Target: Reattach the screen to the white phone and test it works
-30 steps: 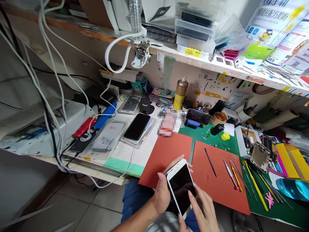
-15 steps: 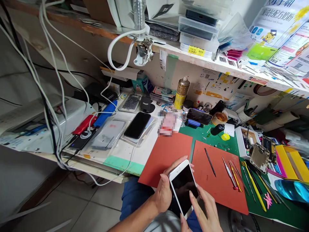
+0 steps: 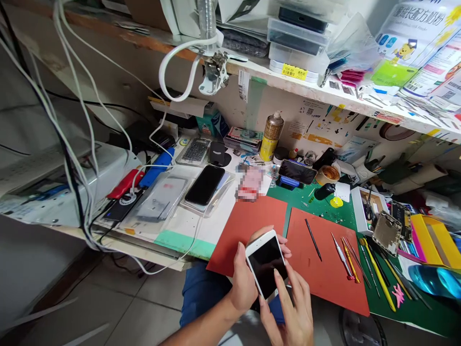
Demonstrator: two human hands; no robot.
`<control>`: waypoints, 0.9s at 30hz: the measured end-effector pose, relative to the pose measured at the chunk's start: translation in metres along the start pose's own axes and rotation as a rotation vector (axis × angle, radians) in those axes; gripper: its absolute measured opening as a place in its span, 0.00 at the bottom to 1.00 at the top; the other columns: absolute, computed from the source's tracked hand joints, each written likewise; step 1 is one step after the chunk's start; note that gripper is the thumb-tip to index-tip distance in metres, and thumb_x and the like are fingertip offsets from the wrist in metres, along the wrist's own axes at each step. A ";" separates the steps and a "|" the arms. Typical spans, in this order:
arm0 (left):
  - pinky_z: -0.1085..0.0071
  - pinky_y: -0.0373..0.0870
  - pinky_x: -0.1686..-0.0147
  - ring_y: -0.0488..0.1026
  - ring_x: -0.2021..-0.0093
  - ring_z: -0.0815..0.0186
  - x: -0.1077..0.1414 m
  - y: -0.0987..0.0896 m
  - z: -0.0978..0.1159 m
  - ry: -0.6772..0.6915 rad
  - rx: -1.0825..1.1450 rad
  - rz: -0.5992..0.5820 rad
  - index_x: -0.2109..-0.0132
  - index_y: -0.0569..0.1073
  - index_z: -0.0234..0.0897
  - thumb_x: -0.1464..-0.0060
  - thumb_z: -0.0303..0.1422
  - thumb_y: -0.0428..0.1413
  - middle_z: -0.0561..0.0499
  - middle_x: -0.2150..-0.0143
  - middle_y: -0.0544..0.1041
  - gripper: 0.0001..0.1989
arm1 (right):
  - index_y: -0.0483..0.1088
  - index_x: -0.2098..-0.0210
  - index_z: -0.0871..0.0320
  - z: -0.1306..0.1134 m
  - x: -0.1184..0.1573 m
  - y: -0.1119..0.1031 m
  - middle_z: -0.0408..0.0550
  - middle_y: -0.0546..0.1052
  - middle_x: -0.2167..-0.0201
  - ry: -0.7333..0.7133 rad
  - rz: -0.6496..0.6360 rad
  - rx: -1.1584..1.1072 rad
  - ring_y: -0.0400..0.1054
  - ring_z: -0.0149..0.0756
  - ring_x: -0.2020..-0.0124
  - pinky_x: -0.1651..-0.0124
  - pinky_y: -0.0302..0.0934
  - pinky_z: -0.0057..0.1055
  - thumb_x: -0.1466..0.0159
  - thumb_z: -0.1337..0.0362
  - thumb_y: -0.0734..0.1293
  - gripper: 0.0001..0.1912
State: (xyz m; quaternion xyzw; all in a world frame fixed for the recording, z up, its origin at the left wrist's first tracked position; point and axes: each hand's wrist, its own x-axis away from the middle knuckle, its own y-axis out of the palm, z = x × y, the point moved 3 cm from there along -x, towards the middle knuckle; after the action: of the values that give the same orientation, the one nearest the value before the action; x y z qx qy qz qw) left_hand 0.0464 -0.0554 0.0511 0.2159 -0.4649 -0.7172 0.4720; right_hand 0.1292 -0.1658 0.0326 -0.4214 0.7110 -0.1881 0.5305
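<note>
A white-framed smartphone (image 3: 267, 266) with a dark screen is held tilted above my lap, near the front edge of the red mat. My left hand (image 3: 243, 283) is wrapped round its left side and back, thumb along the edge and fingertips showing past the right edge. My right hand (image 3: 293, 302) grips the lower end, with the thumb at the bottom edge and other fingers along the right side. One right fingertip lies over the screen. The phone's back is hidden.
Right of the red mat (image 3: 248, 226), a second mat (image 3: 302, 274) bears a black stick tool (image 3: 313, 239) and screwdrivers (image 3: 343, 257). A black phone (image 3: 205, 185) lies at left. White cables (image 3: 90, 144) hang there. A shelf (image 3: 288, 86) overhangs the bench.
Both hands and the smartphone have shifted slightly up and to the left. The phone's lower end has come up, and my right fingers remain at its lower right. The bench things stay put.
</note>
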 end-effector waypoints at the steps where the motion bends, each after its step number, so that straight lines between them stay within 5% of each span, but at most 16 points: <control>1: 0.53 0.76 0.49 0.79 0.51 0.51 -0.003 0.000 0.001 -0.004 0.014 0.043 0.40 0.75 0.40 0.33 0.59 0.45 0.40 0.49 0.80 0.32 | 0.62 0.29 0.62 -0.001 -0.002 0.001 0.68 0.67 0.34 0.000 -0.017 0.009 0.66 0.59 0.39 0.49 0.75 0.54 0.31 0.66 0.69 0.32; 7: 0.53 0.79 0.56 0.82 0.61 0.54 -0.033 -0.008 0.015 -0.128 0.031 0.297 0.38 0.73 0.42 0.32 0.55 0.47 0.43 0.55 0.82 0.29 | 0.57 0.28 0.69 -0.002 -0.011 0.009 0.70 0.67 0.33 0.087 -0.061 -0.064 0.65 0.57 0.34 0.42 0.74 0.52 0.29 0.59 0.68 0.36; 16: 0.56 0.79 0.61 0.81 0.62 0.52 -0.077 -0.015 0.029 -0.308 0.019 0.128 0.43 0.78 0.37 0.34 0.51 0.49 0.39 0.59 0.82 0.27 | 0.60 0.30 0.69 0.005 -0.022 0.041 0.71 0.72 0.40 0.065 0.174 -0.045 0.71 0.55 0.39 0.44 0.76 0.49 0.32 0.60 0.74 0.37; 27: 0.57 0.80 0.63 0.80 0.63 0.53 -0.093 -0.027 0.029 -0.337 -0.031 0.177 0.48 0.79 0.36 0.35 0.52 0.50 0.39 0.59 0.81 0.26 | 0.60 0.30 0.68 0.019 -0.019 0.065 0.68 0.75 0.43 0.101 0.159 -0.051 0.74 0.52 0.41 0.45 0.78 0.44 0.33 0.53 0.74 0.41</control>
State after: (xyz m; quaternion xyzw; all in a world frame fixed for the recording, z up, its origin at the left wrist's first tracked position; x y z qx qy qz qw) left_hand 0.0545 0.0432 0.0297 0.0439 -0.5436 -0.7059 0.4520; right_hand 0.1218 -0.1098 -0.0091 -0.3671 0.7725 -0.1485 0.4963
